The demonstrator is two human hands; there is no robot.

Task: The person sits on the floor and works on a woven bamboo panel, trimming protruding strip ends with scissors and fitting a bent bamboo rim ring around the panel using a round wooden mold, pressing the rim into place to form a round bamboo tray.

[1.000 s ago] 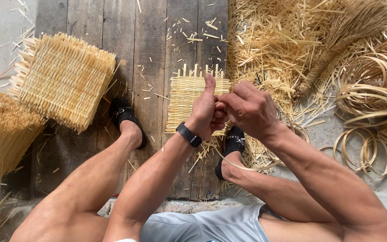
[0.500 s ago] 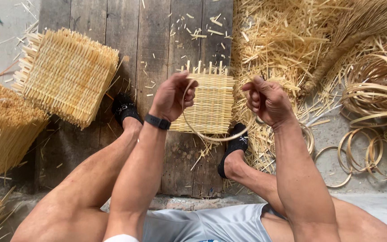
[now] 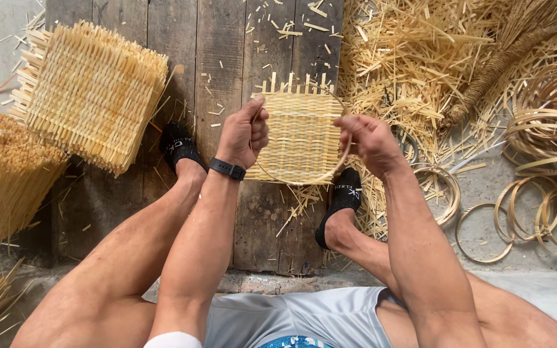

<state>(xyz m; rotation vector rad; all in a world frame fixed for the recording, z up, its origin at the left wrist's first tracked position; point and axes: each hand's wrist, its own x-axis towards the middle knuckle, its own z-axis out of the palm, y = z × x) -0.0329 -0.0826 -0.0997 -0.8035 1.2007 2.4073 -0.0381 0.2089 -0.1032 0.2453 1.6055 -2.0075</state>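
Hands raised side by side over a small woven mat: left hand closed, thumb and fingers pinched on one end of a thin bent strip; right hand closed likewise on the other end, the strip sagging in a shallow arc between them, across the near edge of the mat. Black band on the left wrist. Woven mat, pale straw colour, roughly square, loose stake ends standing out along the far edge, flat on the boards between the two feet. Black low socks with small pale lettering, left foot and right foot, either side of the mat. Surface: dark weathered wooden planks, strewn with short straw offcuts, edged by pale grey concrete at far left and right. Stack of finished woven mats to the left on the planks, tilted; second, deeper stack at the left edge, partly out of frame. Loose heap of straw splints to the right, with a bound, broom-like bundle lying across it. Coiled hoops of flat cane on the concrete at far right, several overlapping, some apart. Grey shorts at the bottom edge.
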